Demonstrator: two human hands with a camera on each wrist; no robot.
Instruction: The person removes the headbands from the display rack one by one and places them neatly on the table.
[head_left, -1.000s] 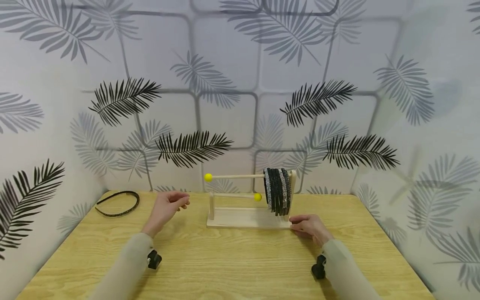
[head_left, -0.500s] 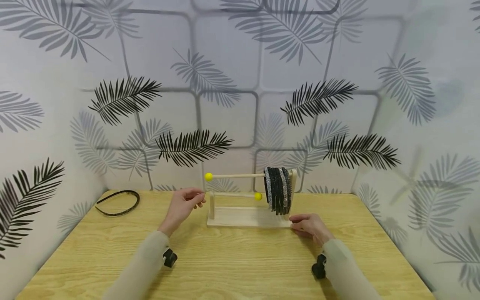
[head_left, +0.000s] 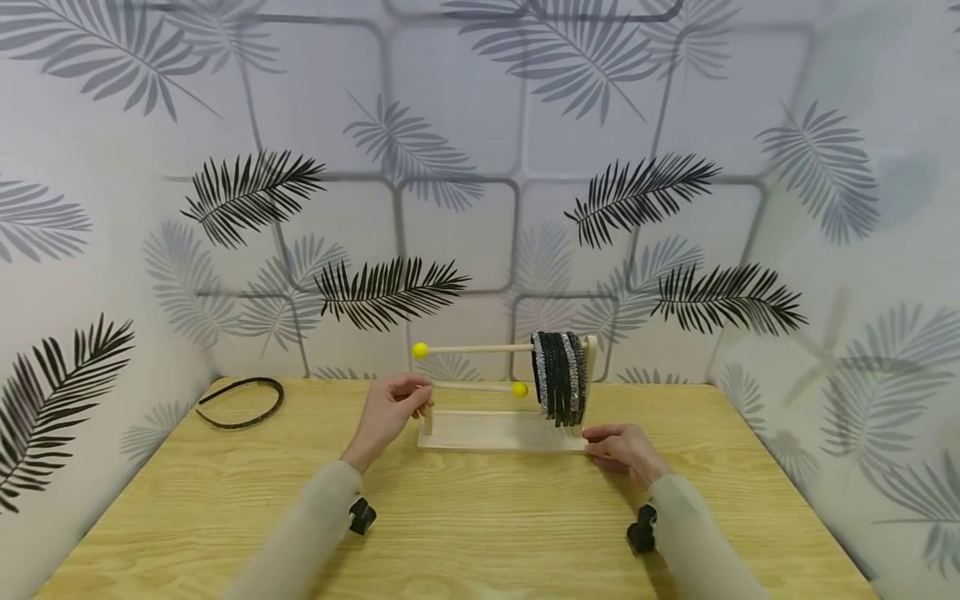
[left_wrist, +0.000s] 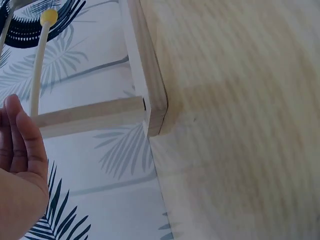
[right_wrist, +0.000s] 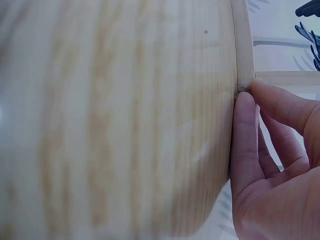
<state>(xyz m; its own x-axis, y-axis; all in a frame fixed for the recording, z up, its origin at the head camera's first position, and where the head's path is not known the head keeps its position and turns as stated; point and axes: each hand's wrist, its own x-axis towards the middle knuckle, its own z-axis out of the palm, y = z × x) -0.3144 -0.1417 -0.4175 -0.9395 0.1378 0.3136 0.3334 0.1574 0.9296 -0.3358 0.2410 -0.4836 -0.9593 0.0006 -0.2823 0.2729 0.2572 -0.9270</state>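
Observation:
A pale wooden headband stand [head_left: 480, 429] with two rods tipped by yellow balls stands on the table. Several black and silver headbands [head_left: 558, 379] hang together at the right end of its upper rod. My left hand [head_left: 393, 408] holds the top of the short left post [left_wrist: 95, 115], its fingers bent around the post's end. Thumb and fingers of my right hand [head_left: 624, 450] pinch the right end of the base, seen up close at the base corner [right_wrist: 245, 75] in the right wrist view.
One dark headband [head_left: 240, 404] lies on the wood-grain table [head_left: 480, 525] at the far left. Behind the stand rises a wall [head_left: 457, 233] with a leaf pattern, and side walls border the table.
My left hand has moved right, from beside the stand to the top of its left post. My right hand has stayed at the base's right end.

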